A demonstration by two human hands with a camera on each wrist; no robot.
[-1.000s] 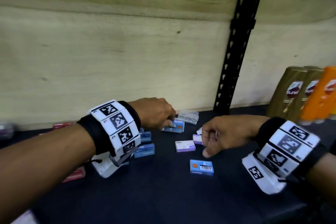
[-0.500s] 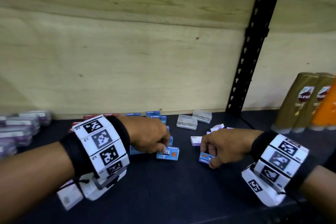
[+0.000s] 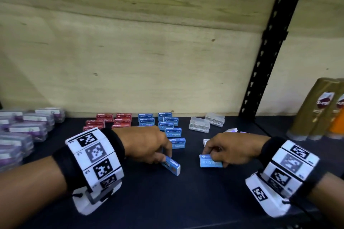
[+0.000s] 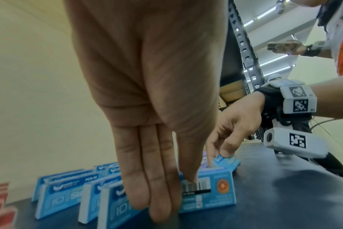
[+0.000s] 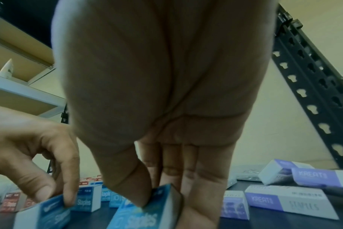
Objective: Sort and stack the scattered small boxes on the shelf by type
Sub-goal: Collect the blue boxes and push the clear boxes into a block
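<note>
My left hand point(image 3: 163, 158) pinches a blue staples box point(image 3: 172, 166) on its edge on the dark shelf point(image 3: 186, 201). In the left wrist view the thumb presses the barcode face of that box point(image 4: 215, 190) and the fingers point(image 4: 147, 193) lie behind it. My right hand point(image 3: 212, 158) grips a second blue staples box point(image 3: 210, 161) just to the right. In the right wrist view that box point(image 5: 143, 216) sits tilted between thumb and fingers. Several more blue staples boxes point(image 3: 163, 124) lie grouped behind my left hand.
Red staples boxes point(image 3: 109, 121) sit at the back left of the blue ones. Clear plastic boxes point(image 3: 199, 126) and purple-white boxes point(image 5: 284, 199) lie behind my right hand. Purple-labelled cases point(image 3: 28, 130) fill the far left, bottles point(image 3: 316, 109) the far right. A black upright point(image 3: 270, 42) stands before the plywood wall.
My left hand has pulled a blue box from the back toward the front. My right hand has closed on the blue box that lay loose near the front and tipped it up.
</note>
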